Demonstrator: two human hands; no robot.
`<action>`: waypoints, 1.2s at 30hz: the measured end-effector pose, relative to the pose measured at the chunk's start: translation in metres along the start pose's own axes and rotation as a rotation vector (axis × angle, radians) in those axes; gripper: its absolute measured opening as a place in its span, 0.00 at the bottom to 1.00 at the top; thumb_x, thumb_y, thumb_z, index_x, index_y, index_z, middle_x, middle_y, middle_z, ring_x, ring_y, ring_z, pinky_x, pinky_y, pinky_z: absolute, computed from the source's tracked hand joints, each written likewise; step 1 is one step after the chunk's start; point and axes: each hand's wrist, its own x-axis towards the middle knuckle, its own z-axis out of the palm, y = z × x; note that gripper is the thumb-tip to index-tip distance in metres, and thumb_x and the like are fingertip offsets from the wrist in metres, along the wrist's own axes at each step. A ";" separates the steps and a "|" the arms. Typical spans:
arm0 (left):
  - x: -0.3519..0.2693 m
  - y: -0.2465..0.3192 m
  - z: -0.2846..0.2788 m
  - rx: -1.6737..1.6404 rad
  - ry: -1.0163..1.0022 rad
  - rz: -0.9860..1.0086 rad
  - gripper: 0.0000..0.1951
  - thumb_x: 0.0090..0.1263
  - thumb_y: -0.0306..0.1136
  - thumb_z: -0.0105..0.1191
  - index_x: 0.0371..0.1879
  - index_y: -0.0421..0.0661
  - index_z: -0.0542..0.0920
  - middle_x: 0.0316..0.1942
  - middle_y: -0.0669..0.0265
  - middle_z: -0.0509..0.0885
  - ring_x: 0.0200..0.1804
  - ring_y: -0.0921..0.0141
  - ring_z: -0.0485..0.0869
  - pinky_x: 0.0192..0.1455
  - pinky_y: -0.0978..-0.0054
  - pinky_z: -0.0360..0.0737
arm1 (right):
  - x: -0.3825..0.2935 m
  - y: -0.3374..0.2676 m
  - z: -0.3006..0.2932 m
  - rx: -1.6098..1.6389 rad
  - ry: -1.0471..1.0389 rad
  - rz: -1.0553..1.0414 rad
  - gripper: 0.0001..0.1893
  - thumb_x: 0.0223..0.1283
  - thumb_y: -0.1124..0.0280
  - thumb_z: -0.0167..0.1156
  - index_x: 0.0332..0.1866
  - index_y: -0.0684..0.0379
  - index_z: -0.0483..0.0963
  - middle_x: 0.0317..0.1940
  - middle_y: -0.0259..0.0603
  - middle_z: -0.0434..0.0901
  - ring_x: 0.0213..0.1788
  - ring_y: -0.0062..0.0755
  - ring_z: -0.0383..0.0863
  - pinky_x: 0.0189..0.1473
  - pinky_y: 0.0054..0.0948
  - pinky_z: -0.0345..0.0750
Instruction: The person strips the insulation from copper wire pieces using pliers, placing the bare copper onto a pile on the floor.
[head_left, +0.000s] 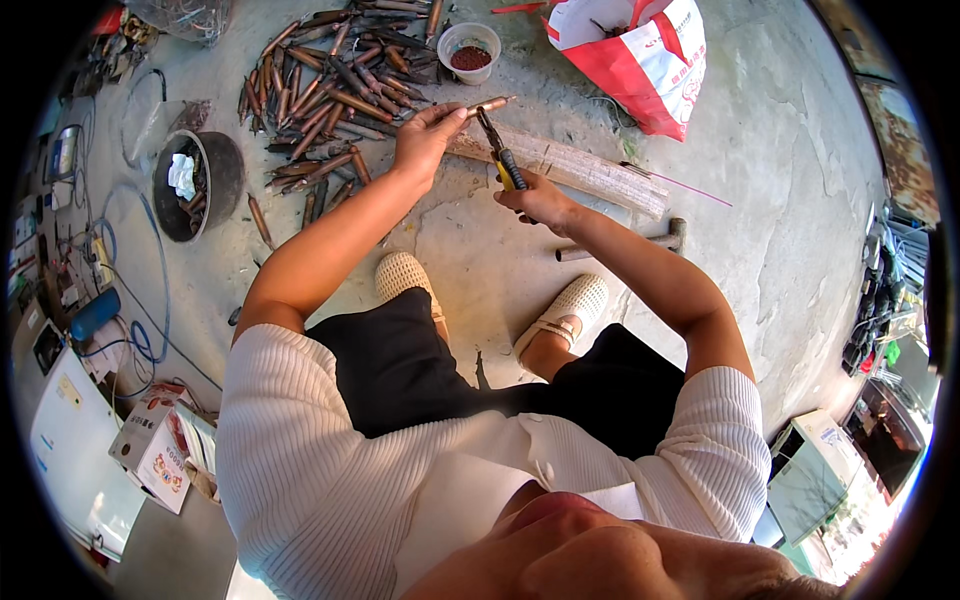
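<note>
My left hand (427, 146) holds a spindle-shaped copper tube (491, 105) by its near end, with the narrow tip pointing right. In my right hand (541, 201) is a pair of pliers (496, 146) with black and yellow handles. Their jaws meet the copper tube just beyond my left fingertips; whether they are clamped on it I cannot tell. Beneath both hands a wooden plank (570, 165) lies on the concrete floor. Left of the plank spreads a heap of similar copper tubes (322, 97), many of them darkened. A clear plastic cup (471, 39) with reddish-brown granules stands behind the tube.
A red and white bag (637, 64) stands at the back right. A hammer (660, 241) lies by my right foot. To the left are a black bucket (225, 176) with tubes and a white wad inside, a blue hose (161, 262) and a cardboard box (154, 442).
</note>
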 end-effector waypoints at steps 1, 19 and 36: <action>0.000 0.000 0.000 0.001 0.001 0.006 0.11 0.66 0.30 0.62 0.44 0.43 0.80 0.43 0.66 0.84 0.46 0.72 0.84 0.51 0.78 0.80 | 0.000 0.000 0.000 -0.011 0.006 -0.004 0.20 0.55 0.57 0.63 0.44 0.60 0.70 0.29 0.34 0.69 0.30 0.25 0.69 0.29 0.26 0.69; -0.049 -0.040 0.023 0.343 -0.434 -0.388 0.34 0.60 0.67 0.55 0.50 0.46 0.76 0.47 0.68 0.78 0.53 0.73 0.73 0.58 0.69 0.65 | 0.004 -0.007 0.031 -0.174 0.079 -0.202 0.23 0.49 0.57 0.66 0.48 0.59 0.76 0.42 0.47 0.83 0.44 0.41 0.82 0.48 0.37 0.76; -0.045 -0.065 0.013 0.388 -0.164 -0.477 0.33 0.57 0.59 0.63 0.43 0.36 0.79 0.42 0.57 0.80 0.45 0.64 0.78 0.46 0.64 0.75 | 0.022 0.038 0.098 -0.221 0.334 0.040 0.42 0.46 0.50 0.66 0.57 0.75 0.59 0.50 0.66 0.75 0.55 0.59 0.77 0.55 0.44 0.75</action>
